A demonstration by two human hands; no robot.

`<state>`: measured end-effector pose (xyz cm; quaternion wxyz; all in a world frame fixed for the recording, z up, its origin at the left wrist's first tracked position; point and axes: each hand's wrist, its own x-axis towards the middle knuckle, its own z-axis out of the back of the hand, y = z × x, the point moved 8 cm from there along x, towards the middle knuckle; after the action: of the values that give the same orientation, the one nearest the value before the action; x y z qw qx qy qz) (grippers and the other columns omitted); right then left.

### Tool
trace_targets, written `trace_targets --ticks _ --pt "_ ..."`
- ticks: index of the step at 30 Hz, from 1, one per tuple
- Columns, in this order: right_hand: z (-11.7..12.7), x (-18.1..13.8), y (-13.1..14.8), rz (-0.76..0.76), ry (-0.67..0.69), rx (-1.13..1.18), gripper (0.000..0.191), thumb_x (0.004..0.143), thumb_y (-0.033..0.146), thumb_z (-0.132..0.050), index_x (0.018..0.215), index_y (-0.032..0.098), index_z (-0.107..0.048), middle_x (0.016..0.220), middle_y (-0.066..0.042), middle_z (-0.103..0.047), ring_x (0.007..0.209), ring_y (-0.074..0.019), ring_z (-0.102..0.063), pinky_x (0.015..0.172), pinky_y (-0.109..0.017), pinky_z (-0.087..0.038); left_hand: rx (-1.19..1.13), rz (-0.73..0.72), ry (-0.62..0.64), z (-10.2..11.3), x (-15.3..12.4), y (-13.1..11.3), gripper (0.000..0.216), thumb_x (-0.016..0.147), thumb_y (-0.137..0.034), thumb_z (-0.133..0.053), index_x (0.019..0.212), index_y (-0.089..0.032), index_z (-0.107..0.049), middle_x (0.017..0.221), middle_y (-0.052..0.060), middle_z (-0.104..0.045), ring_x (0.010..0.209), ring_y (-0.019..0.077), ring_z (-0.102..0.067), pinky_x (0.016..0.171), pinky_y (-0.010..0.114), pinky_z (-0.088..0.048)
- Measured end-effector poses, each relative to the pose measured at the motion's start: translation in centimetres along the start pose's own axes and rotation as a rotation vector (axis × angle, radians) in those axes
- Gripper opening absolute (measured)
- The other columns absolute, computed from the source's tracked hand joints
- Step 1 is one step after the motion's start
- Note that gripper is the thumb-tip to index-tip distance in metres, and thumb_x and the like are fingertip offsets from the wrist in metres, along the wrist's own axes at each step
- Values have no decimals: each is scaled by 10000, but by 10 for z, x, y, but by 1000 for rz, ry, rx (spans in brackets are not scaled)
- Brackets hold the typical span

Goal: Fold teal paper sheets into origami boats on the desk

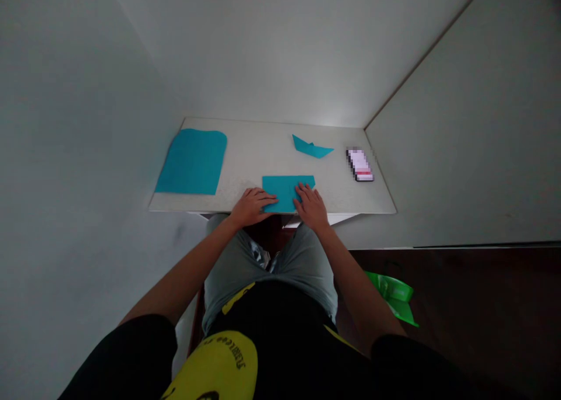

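A folded teal paper rectangle [286, 188] lies at the near edge of a small white table [263, 155]. My left hand [253, 205] rests flat on the paper's lower left corner, fingers stretched out toward the right. My right hand [310, 204] presses flat on the paper's right part, fingers spread and pointing away from me. Neither hand grips anything; both lie on top of the sheet.
A stack of teal paper sheets [193, 162] lies at the table's left. A folded teal paper boat [310, 148] sits toward the back right, and a phone [360, 164] near the right edge. Walls enclose the table. A green bag [392, 295] lies on the dark floor.
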<state>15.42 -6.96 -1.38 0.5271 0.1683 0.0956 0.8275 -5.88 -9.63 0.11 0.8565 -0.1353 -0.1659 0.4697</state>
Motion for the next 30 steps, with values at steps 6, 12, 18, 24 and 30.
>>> trace_targets --ticks 6,12,18,24,30 --pt "7 -6 10 77 19 5 515 1124 464 -444 1585 271 -566 1666 -65 -551 1554 -308 -485 1319 -574 -290 -69 238 -130 6 16 12 448 1017 -499 -675 1411 -287 -708 1419 67 -732 1334 290 -603 1174 462 -418" --pt "8 -11 16 105 33 -5 530 1140 483 -399 1618 295 -530 1674 -48 -544 1543 -297 -484 1301 -546 -294 12 453 -287 2 23 3 366 1023 -515 -653 1246 -242 -749 1346 131 -713 1282 335 -597 1109 494 -435" --pt "2 -22 22 25 -18 -31 592 1115 558 -430 1631 284 -527 1614 -128 -592 1419 -369 -522 1193 -579 -356 46 248 -149 -9 14 -19 424 1080 -528 -530 1379 -305 -731 1469 83 -701 1377 314 -581 1178 543 -360" --pt "6 -32 47 26 -10 -81 713 1033 722 -524 1571 261 -599 1418 -189 -680 1277 -394 -541 1125 -594 -358 112 326 -120 -9 18 -8 437 1078 -456 -518 1477 -398 -686 1696 68 -491 1507 374 -431 1157 618 -353" --pt "20 -9 37 154 97 8 523 1115 579 -442 1483 277 -659 1577 -122 -613 1407 -334 -543 1149 -507 -405 55 225 -36 -13 39 -3 433 1035 -229 -555 1306 -465 -797 1492 71 -626 1371 335 -496 1083 551 -393"
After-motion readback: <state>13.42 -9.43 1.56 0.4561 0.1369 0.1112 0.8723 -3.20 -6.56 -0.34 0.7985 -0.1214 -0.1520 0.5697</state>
